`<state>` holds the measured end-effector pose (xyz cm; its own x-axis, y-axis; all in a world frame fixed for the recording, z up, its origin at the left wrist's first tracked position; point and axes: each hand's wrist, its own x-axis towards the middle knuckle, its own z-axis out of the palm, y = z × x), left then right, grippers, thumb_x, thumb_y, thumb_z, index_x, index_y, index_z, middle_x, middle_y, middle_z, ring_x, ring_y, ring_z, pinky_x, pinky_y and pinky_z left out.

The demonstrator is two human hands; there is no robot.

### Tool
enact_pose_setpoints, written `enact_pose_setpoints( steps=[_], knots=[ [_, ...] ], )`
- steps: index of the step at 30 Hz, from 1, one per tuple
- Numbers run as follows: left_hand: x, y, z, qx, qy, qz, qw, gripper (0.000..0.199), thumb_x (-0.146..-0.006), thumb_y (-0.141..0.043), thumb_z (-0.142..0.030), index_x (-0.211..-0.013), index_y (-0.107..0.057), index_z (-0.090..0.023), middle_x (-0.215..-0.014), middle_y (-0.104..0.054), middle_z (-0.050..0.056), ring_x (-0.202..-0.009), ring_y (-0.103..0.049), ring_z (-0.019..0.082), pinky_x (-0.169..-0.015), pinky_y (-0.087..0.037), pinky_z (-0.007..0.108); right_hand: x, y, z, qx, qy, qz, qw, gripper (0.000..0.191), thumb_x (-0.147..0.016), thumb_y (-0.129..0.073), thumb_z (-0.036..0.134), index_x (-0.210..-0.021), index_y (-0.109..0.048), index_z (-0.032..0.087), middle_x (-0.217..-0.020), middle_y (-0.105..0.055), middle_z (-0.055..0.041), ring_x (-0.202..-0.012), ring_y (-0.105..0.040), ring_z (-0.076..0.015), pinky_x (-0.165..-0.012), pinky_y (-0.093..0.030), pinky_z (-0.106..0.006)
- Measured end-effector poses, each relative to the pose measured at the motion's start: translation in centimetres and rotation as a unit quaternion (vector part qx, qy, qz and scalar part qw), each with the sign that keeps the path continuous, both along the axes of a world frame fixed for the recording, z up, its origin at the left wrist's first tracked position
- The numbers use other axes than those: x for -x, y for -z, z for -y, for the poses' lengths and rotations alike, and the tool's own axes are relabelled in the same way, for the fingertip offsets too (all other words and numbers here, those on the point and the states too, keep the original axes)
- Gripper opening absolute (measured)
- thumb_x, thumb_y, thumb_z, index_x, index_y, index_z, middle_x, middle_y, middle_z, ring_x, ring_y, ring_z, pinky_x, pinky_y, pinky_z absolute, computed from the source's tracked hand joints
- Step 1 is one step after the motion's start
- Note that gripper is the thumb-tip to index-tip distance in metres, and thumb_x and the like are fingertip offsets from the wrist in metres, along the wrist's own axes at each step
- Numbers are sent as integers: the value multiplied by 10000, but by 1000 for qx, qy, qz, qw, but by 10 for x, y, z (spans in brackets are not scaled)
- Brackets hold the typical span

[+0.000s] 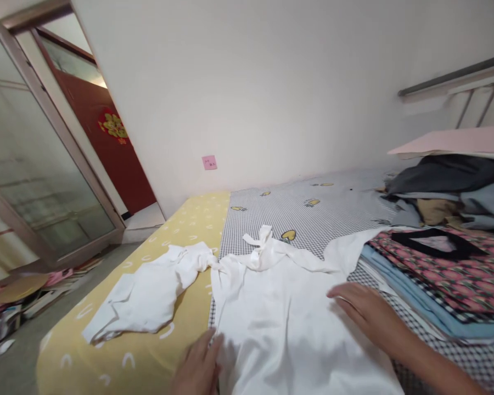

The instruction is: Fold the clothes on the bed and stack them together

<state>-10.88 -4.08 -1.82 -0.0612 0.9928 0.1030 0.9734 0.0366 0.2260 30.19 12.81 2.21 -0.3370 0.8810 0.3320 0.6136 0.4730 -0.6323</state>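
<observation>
A white blouse [271, 312] with a tie at its neck lies spread on the bed in front of me, its body wrinkled. One sleeve [148, 291] stretches left over the yellow cloth; the other side reaches right toward the folded clothes. My left hand [198, 362] is at the blouse's lower left edge, fingers extended and a little blurred, partly cut off by the frame. On the right side of the blouse my right hand [360, 310] rests palm down, fingers stretched out. Neither hand visibly grips the fabric.
A stack of folded clothes [448, 274], flowered on top, sits at the right. Behind it is a dark clothing pile [448, 178] under a pink board [456, 141]. The bed's yellow edge [78, 329] drops to a floor with clutter [28, 291]. A glass door [45, 148] stands left.
</observation>
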Motion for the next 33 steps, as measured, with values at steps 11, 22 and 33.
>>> enact_pose_setpoints(
  steps=[11, 22, 33],
  knots=[
    [23, -30, -167, 70, -64, -44, 994, 483, -1003, -395, -354, -1480, -453, -304, -1616, -393, 44, -1531, -279, 269, -1239, -203, 592, 23, 97, -139, -73, 132, 192, 970, 499, -953, -376, 447, -1370, -608, 301, -1531, -516, -56, -1425, -425, -322, -1061, -449, -563],
    [-10, -59, -233, -236, -167, -170, 942, 348, -997, -379, -245, -1045, -723, -225, -1379, -649, 114, -1297, -567, 291, -1183, -255, 569, 25, 92, -136, -69, 171, 253, 950, 479, -1005, -351, 418, -1434, -544, 327, -1548, -495, -32, -1449, -403, -299, -997, -534, -512],
    [-76, -26, -269, -135, 8, -61, 989, 254, -937, -528, -176, -908, -773, -232, -1298, -676, 96, -1101, -656, 264, -919, -497, 406, 13, 95, -142, -170, 178, 93, 965, 381, -1003, -382, 366, -1218, -672, 244, -1303, -671, -99, -1233, -597, -273, -967, -519, -469]
  ],
)
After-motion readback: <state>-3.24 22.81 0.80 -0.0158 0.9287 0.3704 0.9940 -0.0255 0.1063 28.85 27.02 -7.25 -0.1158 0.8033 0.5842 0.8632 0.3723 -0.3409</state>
